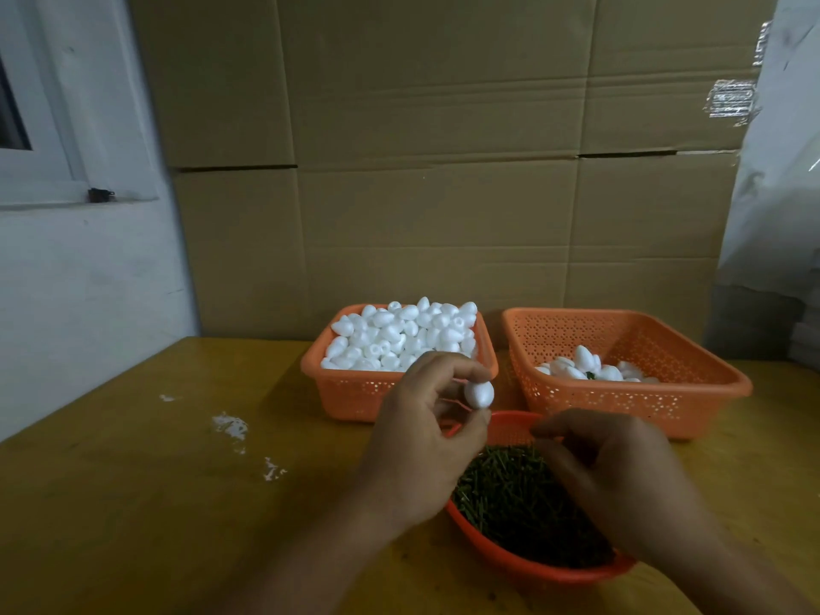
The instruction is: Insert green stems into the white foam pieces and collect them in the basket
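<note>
My left hand [421,430] pinches a white egg-shaped foam piece [479,394] between thumb and fingertips, in front of the left basket. My right hand [608,477] hovers over a round red bowl [532,565] full of green stems [510,499], fingers curled downward; whether it holds a stem is hidden. The orange basket at the back left [355,392] is heaped with plain foam pieces [399,335]. The orange basket at the back right [692,383] holds a small pile of foam pieces [590,368], with a bit of green showing among them.
All three containers stand on a yellow-brown wooden table [155,503]. White foam crumbs [230,426] lie on its left part. Stacked cardboard boxes [443,148] rise right behind the baskets, and a white wall with a window frame [44,170] is at the left.
</note>
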Demonstrator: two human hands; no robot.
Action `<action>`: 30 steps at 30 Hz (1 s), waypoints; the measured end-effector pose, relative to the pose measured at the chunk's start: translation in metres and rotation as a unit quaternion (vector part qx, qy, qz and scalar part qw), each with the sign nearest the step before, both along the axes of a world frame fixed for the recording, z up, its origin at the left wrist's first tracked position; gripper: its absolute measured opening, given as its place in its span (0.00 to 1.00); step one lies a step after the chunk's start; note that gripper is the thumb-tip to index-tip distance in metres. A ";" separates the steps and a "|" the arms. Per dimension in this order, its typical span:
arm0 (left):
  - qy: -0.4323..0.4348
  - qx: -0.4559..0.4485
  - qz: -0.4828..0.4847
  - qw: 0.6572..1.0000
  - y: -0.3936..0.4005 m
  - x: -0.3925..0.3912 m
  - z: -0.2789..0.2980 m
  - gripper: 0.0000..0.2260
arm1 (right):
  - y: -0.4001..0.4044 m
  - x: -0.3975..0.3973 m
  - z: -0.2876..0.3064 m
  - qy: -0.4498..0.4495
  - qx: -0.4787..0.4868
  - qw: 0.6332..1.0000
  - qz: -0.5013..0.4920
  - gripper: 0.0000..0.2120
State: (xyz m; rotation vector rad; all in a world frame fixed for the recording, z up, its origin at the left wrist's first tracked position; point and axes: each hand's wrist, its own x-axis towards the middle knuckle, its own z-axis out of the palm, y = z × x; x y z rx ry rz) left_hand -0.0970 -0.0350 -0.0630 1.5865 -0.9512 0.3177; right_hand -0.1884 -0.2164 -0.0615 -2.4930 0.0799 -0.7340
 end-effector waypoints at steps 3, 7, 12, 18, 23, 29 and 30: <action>0.022 0.012 -0.021 0.999 0.003 -0.005 -0.004 0.11 | 0.001 -0.002 0.004 0.068 -0.056 0.996 0.012 0.08; 0.052 0.008 -0.056 0.997 0.005 -0.010 -0.004 0.16 | 0.004 0.000 0.008 0.151 -0.120 0.981 0.019 0.07; 0.093 0.017 -0.083 0.992 0.005 -0.012 -0.003 0.09 | 0.010 0.003 0.010 0.228 -0.184 0.956 0.021 0.11; 0.178 0.000 -0.158 0.971 0.006 -0.013 -0.004 0.15 | 0.017 0.007 0.011 0.290 -0.231 0.929 0.022 0.18; 0.205 -0.010 -0.166 0.965 0.005 -0.013 -0.001 0.11 | 0.022 0.012 0.009 0.282 -0.233 0.931 0.004 0.12; 0.248 -0.060 -0.172 0.952 0.004 -0.012 0.001 0.11 | 0.022 0.015 0.006 0.273 -0.209 0.939 -0.010 0.07; 0.262 -0.070 -0.179 0.946 0.004 -0.013 0.001 0.11 | 0.022 0.015 0.006 0.270 -0.202 0.941 -0.011 0.07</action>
